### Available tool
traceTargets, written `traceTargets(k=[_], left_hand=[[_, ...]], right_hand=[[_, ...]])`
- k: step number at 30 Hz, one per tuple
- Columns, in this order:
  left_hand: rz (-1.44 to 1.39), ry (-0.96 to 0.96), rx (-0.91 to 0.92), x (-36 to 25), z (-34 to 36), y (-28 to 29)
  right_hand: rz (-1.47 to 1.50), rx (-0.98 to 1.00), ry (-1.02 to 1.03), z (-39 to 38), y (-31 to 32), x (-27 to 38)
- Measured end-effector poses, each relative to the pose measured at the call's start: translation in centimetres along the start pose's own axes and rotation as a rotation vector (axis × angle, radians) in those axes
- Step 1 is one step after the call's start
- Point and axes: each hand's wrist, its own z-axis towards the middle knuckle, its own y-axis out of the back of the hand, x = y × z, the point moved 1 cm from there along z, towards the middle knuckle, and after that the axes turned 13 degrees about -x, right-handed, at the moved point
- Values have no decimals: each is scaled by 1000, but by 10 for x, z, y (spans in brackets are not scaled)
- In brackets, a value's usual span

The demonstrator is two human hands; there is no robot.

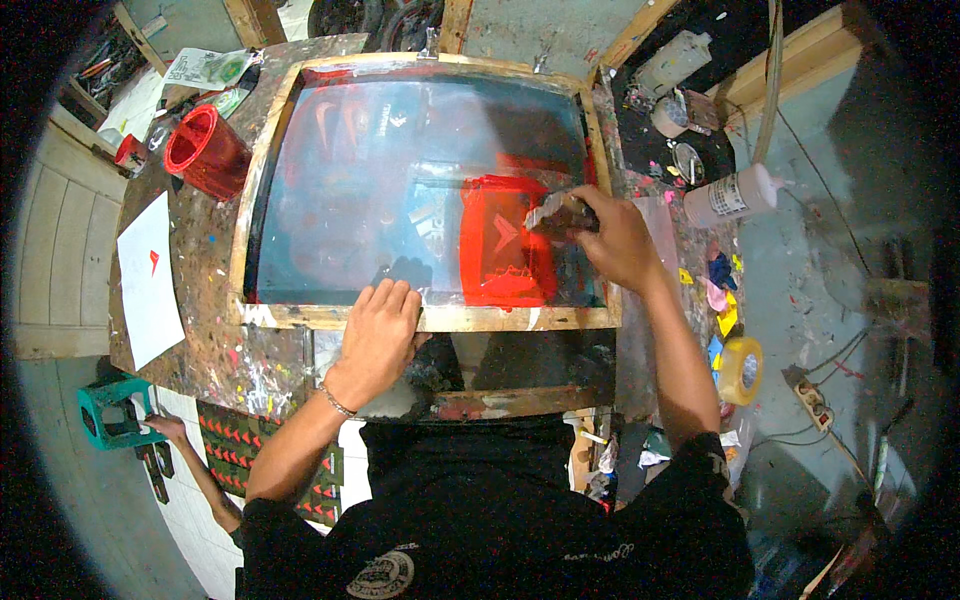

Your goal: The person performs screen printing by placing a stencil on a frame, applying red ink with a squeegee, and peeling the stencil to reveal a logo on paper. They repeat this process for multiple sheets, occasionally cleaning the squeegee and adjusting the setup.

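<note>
At frame centre, the left hand presses flat, fingers spread, on the wooden screen frame; the right hand grips a squeegee over red ink.

Left hand flat, right hand clenched.

The person wears a black short-sleeved shirt; both sleeves end above the elbow, leaving the forearms bare. On the chest sits a round pale emblem, and a short line of pale lettering lies to its right, too small to read. The right sleeve seems to carry a small pale mark near its hem. A thin metal bracelet circles the left wrist. Both hands, left hand and right hand, are bare, without gloves.
</note>
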Motion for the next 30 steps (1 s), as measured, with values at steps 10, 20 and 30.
traceTargets(k=[10, 20, 30], left_hand=[[3, 16, 48, 1, -1, 2], [-9, -5, 51, 4, 0, 4], [-38, -18, -19, 2, 2, 11]], right_hand=[[-244, -81, 5, 40, -32, -8], [-209, -145, -165, 57, -50, -18], [-201, -112, -97, 61, -42, -27]])
